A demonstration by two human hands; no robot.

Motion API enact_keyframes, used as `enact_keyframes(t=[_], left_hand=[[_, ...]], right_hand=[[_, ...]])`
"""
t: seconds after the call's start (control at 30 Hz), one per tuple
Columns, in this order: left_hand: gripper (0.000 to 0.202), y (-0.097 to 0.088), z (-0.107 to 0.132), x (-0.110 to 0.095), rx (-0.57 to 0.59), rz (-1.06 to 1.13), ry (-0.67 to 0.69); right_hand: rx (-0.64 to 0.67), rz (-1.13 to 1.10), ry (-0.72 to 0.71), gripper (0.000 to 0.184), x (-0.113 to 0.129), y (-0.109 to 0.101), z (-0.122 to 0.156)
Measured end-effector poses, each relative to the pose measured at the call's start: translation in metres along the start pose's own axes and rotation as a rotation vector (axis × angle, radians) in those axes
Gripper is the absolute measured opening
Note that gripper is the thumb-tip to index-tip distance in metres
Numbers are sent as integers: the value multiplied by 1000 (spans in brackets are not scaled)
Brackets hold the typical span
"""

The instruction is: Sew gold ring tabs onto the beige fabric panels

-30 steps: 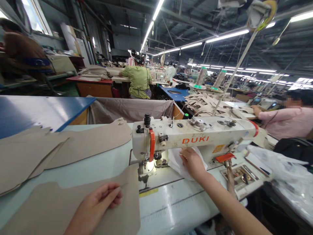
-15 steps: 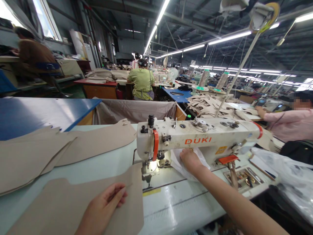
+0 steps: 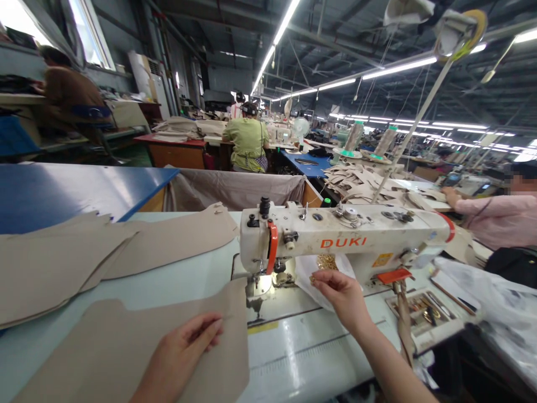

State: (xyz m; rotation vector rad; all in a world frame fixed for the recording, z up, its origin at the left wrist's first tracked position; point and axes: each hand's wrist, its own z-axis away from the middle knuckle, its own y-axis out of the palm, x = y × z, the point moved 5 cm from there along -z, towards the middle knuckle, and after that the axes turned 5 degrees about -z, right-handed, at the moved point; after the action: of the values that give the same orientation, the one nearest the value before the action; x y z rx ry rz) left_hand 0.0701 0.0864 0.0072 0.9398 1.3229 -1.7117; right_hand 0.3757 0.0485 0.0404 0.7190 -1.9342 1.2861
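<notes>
My left hand [image 3: 188, 350] lies over a beige cut panel [image 3: 121, 341] on the sewing table, its fingers curled and the thumb pressed to the index finger. Whatever those fingers may hold is hidden. Under the arm of a white sewing machine [image 3: 352, 226] marked DUKI, my right hand [image 3: 339, 294] pinches a small gold metal piece [image 3: 312, 279] between thumb and fingertips. Just behind it, a white plastic bag [image 3: 305, 274] lies spread with a heap of gold metal pieces [image 3: 327, 262] on it. The machine's lit needle area [image 3: 263, 284] is left of this hand.
More beige panels [image 3: 54, 257] are stacked at the left. A tray of small tools and metal parts [image 3: 423, 310] sits at the right, beside clear plastic [image 3: 507, 313]. Co-workers sit beyond, one in a green top [image 3: 247, 140], one in pink [image 3: 499, 221].
My right hand has drawn back toward me from the bag, now with a gold piece in its fingertips, and the gold heap shows. My left hand has barely moved; the view has shifted slightly.
</notes>
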Motion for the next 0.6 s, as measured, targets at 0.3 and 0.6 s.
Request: enact_keyframes(t=[0.3,0.6], left_hand=[[21,4,22,-14,51,-15,133],[20,19,46,-54,82,17,266]], right_hand=[[-43,-529,-82,13,51,23,45],[116,-553,-35,16,69,51,56]])
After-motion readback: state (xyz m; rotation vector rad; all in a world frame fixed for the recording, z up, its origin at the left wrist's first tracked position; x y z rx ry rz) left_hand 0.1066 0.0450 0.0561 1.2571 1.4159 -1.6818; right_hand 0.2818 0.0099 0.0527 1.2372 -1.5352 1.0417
